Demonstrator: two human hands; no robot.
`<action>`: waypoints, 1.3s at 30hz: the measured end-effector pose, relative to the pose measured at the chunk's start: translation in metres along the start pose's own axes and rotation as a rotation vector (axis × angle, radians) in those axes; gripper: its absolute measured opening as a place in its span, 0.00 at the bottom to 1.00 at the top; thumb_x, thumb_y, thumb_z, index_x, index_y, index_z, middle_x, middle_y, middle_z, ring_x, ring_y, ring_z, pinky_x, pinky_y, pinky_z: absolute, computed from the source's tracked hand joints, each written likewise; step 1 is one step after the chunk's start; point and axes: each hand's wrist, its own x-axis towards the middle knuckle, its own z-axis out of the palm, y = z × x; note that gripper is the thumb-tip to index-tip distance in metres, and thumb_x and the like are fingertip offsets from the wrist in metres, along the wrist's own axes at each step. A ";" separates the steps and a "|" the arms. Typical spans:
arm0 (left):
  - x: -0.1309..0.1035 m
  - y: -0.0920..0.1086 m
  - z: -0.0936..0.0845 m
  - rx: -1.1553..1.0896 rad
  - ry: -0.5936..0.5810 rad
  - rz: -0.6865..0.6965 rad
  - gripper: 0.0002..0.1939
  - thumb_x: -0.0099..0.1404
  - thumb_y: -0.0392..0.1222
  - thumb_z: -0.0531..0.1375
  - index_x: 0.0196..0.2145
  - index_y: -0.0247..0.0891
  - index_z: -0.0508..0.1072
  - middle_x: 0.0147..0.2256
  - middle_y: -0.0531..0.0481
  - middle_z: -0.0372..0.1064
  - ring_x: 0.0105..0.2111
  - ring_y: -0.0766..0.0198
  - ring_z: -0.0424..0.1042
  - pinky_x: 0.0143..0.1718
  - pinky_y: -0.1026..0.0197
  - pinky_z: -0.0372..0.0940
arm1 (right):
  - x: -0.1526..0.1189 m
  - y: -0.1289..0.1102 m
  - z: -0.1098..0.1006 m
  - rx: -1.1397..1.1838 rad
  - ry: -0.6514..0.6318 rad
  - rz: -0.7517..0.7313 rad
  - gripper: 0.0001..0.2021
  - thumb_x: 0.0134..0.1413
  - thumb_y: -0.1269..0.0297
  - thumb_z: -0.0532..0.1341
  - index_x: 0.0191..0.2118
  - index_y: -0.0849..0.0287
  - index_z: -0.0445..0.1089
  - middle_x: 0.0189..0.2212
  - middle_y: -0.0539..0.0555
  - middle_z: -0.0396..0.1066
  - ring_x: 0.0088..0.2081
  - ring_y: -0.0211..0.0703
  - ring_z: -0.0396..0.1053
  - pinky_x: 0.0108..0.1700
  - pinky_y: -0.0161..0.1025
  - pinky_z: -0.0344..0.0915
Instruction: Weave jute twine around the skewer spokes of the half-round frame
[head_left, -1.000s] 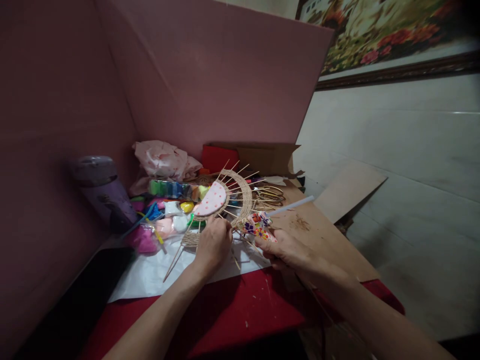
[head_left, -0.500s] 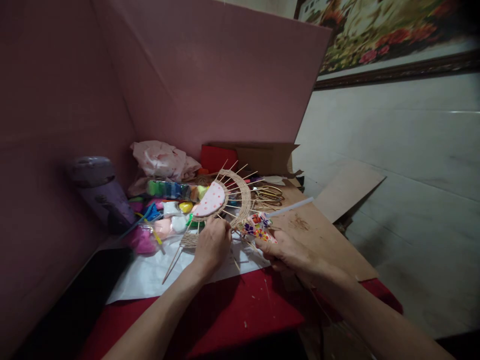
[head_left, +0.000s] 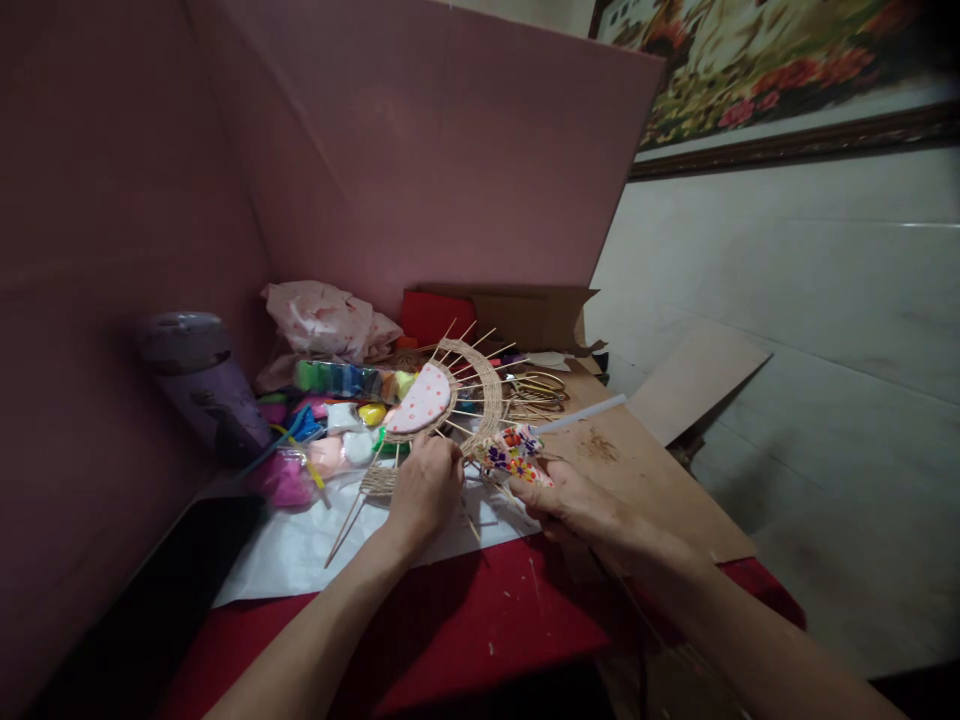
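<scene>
In the middle of the head view is a round craft piece of thin wooden sticks with a ring of twine [head_left: 491,390] wound round it. At its centre sits a pink half-disc with red dots [head_left: 422,400]. My left hand [head_left: 427,485] is closed on the lower part of this piece, fingertips pinching near the sticks. In my right hand [head_left: 574,500] is a flower-patterned glue gun [head_left: 517,455], a translucent glue stick [head_left: 581,414] poking out of its back. The gun's nozzle points at the twine beside my left fingers; its tip is hidden from me.
Bagged coloured clay [head_left: 330,455] lies to the left, near a purple tumbler [head_left: 206,390]. Behind are crumpled pink cloth [head_left: 322,318] and gold-handled scissors [head_left: 536,388]. A brown board [head_left: 660,490] lies right on the red tablecloth [head_left: 480,610]. A dark flat object [head_left: 172,570] is front left.
</scene>
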 end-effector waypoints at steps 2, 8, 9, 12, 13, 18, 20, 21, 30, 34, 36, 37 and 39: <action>0.000 0.000 0.000 0.005 -0.002 0.002 0.06 0.59 0.33 0.54 0.27 0.36 0.69 0.28 0.47 0.67 0.35 0.58 0.64 0.34 0.59 0.60 | 0.000 0.000 0.000 -0.007 0.003 -0.015 0.20 0.48 0.44 0.58 0.32 0.57 0.57 0.16 0.42 0.53 0.14 0.28 0.46 0.13 0.29 0.40; 0.000 0.000 0.001 0.008 -0.007 -0.008 0.05 0.59 0.32 0.54 0.27 0.36 0.69 0.29 0.46 0.68 0.36 0.58 0.64 0.35 0.59 0.60 | 0.001 0.002 0.000 -0.012 0.011 -0.032 0.20 0.48 0.43 0.58 0.32 0.57 0.57 0.17 0.43 0.53 0.15 0.28 0.47 0.13 0.28 0.43; 0.000 0.000 0.001 0.006 -0.008 -0.006 0.05 0.59 0.32 0.54 0.27 0.36 0.69 0.29 0.46 0.68 0.36 0.58 0.64 0.35 0.59 0.60 | 0.002 0.003 0.000 -0.012 0.012 -0.029 0.20 0.47 0.43 0.58 0.32 0.57 0.57 0.17 0.43 0.53 0.15 0.28 0.47 0.13 0.28 0.43; 0.000 -0.001 0.001 0.002 -0.012 -0.001 0.05 0.59 0.33 0.55 0.27 0.36 0.69 0.29 0.46 0.68 0.36 0.58 0.64 0.36 0.59 0.60 | 0.001 0.003 0.000 -0.015 0.021 -0.012 0.21 0.47 0.43 0.58 0.35 0.57 0.58 0.18 0.43 0.54 0.14 0.27 0.46 0.12 0.27 0.42; 0.000 -0.001 0.001 0.004 -0.012 -0.003 0.05 0.59 0.33 0.55 0.27 0.36 0.69 0.29 0.46 0.68 0.36 0.58 0.64 0.36 0.59 0.60 | 0.001 0.002 0.000 -0.014 0.021 -0.010 0.21 0.47 0.43 0.58 0.36 0.57 0.58 0.18 0.43 0.54 0.14 0.27 0.46 0.12 0.27 0.42; 0.000 -0.001 0.001 0.007 -0.015 -0.002 0.05 0.59 0.32 0.55 0.27 0.36 0.69 0.29 0.46 0.67 0.36 0.58 0.64 0.36 0.59 0.60 | -0.001 0.003 -0.001 0.010 -0.001 -0.008 0.22 0.47 0.43 0.58 0.37 0.57 0.58 0.18 0.42 0.53 0.14 0.27 0.45 0.11 0.27 0.41; 0.000 0.000 0.001 0.005 -0.013 -0.001 0.05 0.59 0.32 0.55 0.27 0.36 0.69 0.29 0.46 0.67 0.36 0.58 0.64 0.36 0.59 0.60 | -0.001 0.004 -0.001 -0.005 0.000 0.003 0.21 0.48 0.44 0.58 0.38 0.57 0.57 0.18 0.42 0.53 0.13 0.27 0.46 0.11 0.27 0.41; 0.000 0.000 0.000 0.004 -0.011 -0.001 0.05 0.59 0.32 0.54 0.27 0.36 0.69 0.29 0.46 0.67 0.36 0.59 0.64 0.35 0.59 0.60 | -0.001 0.004 -0.001 -0.010 0.005 0.011 0.21 0.48 0.44 0.58 0.38 0.57 0.57 0.17 0.42 0.53 0.13 0.27 0.46 0.11 0.27 0.41; 0.000 0.000 0.000 -0.002 -0.015 0.006 0.06 0.59 0.32 0.54 0.27 0.37 0.69 0.29 0.47 0.68 0.36 0.59 0.64 0.36 0.59 0.61 | -0.004 0.002 0.000 0.062 0.030 0.038 0.19 0.48 0.45 0.59 0.32 0.56 0.55 0.16 0.40 0.52 0.12 0.26 0.44 0.11 0.27 0.40; 0.000 -0.001 0.000 -0.010 -0.015 0.002 0.06 0.59 0.32 0.54 0.27 0.37 0.69 0.29 0.47 0.68 0.36 0.58 0.64 0.36 0.59 0.61 | -0.008 0.002 -0.001 0.100 0.047 0.060 0.20 0.46 0.46 0.61 0.33 0.55 0.55 0.17 0.40 0.53 0.12 0.25 0.44 0.11 0.27 0.39; 0.000 -0.001 0.000 -0.008 -0.010 0.001 0.06 0.59 0.32 0.54 0.27 0.37 0.69 0.29 0.46 0.68 0.36 0.58 0.64 0.36 0.59 0.61 | -0.011 0.002 -0.002 0.144 0.032 0.037 0.21 0.45 0.45 0.61 0.34 0.56 0.55 0.16 0.40 0.53 0.12 0.25 0.43 0.11 0.27 0.38; 0.000 -0.001 0.000 -0.008 -0.009 0.000 0.06 0.59 0.32 0.54 0.27 0.37 0.69 0.29 0.46 0.67 0.36 0.58 0.64 0.36 0.59 0.60 | -0.014 0.002 -0.002 0.155 0.030 0.020 0.21 0.44 0.45 0.61 0.34 0.56 0.56 0.16 0.40 0.53 0.12 0.25 0.43 0.11 0.27 0.39; 0.000 -0.001 0.000 -0.013 -0.010 0.002 0.06 0.59 0.32 0.54 0.27 0.36 0.68 0.29 0.46 0.67 0.36 0.58 0.64 0.35 0.59 0.60 | -0.020 0.000 -0.005 0.130 0.057 -0.033 0.21 0.44 0.44 0.60 0.31 0.57 0.57 0.14 0.40 0.52 0.11 0.26 0.43 0.12 0.28 0.40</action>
